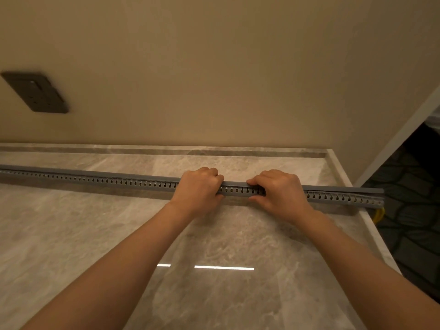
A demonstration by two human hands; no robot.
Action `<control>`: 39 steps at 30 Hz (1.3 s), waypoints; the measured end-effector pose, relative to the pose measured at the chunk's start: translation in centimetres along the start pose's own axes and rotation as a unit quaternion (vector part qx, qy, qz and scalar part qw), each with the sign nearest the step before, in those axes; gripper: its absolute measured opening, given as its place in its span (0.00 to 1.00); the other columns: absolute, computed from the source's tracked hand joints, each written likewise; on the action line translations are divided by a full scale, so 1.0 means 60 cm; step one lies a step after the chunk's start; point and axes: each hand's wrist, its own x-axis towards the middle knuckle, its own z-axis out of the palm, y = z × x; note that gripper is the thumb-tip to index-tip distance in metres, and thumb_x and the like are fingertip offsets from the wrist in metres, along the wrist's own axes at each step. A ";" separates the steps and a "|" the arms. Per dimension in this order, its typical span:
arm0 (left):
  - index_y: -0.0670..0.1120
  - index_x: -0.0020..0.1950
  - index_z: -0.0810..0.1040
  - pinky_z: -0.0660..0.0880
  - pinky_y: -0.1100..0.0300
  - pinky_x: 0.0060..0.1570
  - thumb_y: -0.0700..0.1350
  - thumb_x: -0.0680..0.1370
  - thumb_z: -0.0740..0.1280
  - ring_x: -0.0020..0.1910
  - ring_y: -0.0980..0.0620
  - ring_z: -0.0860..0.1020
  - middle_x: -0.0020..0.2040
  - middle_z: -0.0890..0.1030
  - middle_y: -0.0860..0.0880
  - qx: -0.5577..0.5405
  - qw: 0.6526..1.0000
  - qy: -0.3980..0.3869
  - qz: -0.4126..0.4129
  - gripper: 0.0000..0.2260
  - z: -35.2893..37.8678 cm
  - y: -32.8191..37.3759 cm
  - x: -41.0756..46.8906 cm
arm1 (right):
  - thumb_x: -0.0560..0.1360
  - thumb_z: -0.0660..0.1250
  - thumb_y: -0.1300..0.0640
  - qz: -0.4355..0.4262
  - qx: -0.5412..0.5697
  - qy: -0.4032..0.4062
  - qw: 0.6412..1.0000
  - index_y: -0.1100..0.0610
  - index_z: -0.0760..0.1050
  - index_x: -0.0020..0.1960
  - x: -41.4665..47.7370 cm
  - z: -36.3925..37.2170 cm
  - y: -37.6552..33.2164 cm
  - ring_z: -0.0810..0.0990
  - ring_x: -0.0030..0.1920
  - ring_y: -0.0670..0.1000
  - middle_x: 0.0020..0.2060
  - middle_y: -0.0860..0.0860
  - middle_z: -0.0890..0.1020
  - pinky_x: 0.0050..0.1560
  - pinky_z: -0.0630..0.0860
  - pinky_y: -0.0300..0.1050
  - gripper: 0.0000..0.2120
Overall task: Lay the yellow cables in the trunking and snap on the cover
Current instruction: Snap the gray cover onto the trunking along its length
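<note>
A long grey slotted trunking lies across the marble counter, running from the left edge past the counter's right edge. Its grey cover sits along the top. My left hand and my right hand both clasp the trunking near its middle, fingers over the cover and thumbs on the near side. A loop of yellow cable hangs out below the trunking's right end, past the counter edge. The cables inside are hidden.
A beige wall rises behind the counter, with a dark socket plate at the left. The counter has a raised rim at the back and right. Dark patterned floor lies beyond the right edge.
</note>
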 end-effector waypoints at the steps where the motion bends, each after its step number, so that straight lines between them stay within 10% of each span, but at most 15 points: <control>1: 0.47 0.51 0.77 0.63 0.59 0.33 0.53 0.75 0.62 0.47 0.50 0.75 0.47 0.78 0.50 0.009 1.000 -0.004 0.005 0.12 -0.002 0.002 0.003 | 0.60 0.79 0.57 0.000 0.000 0.002 1.000 0.58 0.82 0.45 0.001 0.001 0.000 0.82 0.38 0.56 0.37 0.53 0.84 0.33 0.79 0.50 0.15; 16: 0.45 0.52 0.76 0.63 0.58 0.35 0.46 0.78 0.60 0.48 0.48 0.76 0.49 0.79 0.47 0.026 0.999 0.018 0.039 0.08 -0.006 0.078 0.038 | 0.65 0.76 0.56 0.024 0.025 0.028 0.999 0.57 0.81 0.46 -0.009 0.007 0.009 0.80 0.39 0.55 0.37 0.52 0.83 0.28 0.76 0.49 0.10; 29: 0.44 0.48 0.78 0.64 0.56 0.34 0.44 0.76 0.62 0.44 0.46 0.77 0.46 0.79 0.46 0.056 0.993 0.012 0.100 0.07 -0.008 0.068 0.048 | 0.71 0.69 0.60 0.160 -0.096 -0.079 0.979 0.58 0.75 0.59 -0.050 -0.044 0.018 0.73 0.53 0.56 0.51 0.55 0.80 0.50 0.73 0.53 0.17; 39: 0.44 0.47 0.78 0.63 0.57 0.33 0.43 0.76 0.62 0.43 0.47 0.77 0.44 0.79 0.47 0.074 0.991 0.009 0.111 0.06 -0.002 0.066 0.056 | 0.75 0.64 0.51 0.143 -0.216 -0.169 0.951 0.56 0.71 0.58 -0.048 -0.066 0.030 0.74 0.53 0.54 0.53 0.53 0.78 0.48 0.71 0.48 0.14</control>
